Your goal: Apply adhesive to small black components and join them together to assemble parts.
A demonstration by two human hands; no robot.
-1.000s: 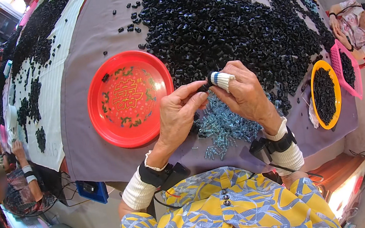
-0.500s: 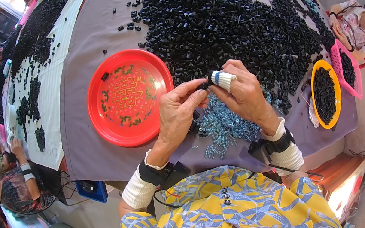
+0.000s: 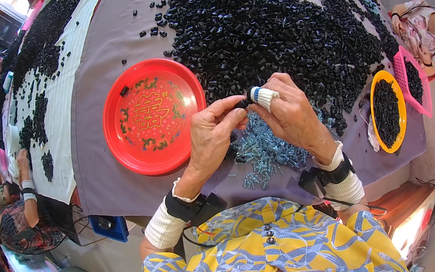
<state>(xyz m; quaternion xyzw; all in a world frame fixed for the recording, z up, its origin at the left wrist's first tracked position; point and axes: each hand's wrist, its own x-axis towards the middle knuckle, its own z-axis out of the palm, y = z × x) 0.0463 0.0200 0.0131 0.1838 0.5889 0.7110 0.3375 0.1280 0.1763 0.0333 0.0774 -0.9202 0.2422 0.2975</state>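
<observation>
While the left hand (image 3: 210, 134) pinches a small black piece (image 3: 243, 104) | right hand (image 3: 293, 114) curls against it, grip unclear to me | bluish coils (image 3: 265, 157) beneath | red tray (image 3: 146, 160) leftward

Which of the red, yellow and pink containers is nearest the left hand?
The round red tray, beside the left hand; the yellow bowl and pink basket, holding many black pieces, lie past the right hand.

The black pieces (image 3: 253, 31) look like glossy plastic, the coils (image 3: 268, 151) like shiny metal; the grey cloth (image 3: 119, 33) seems matt.
</observation>
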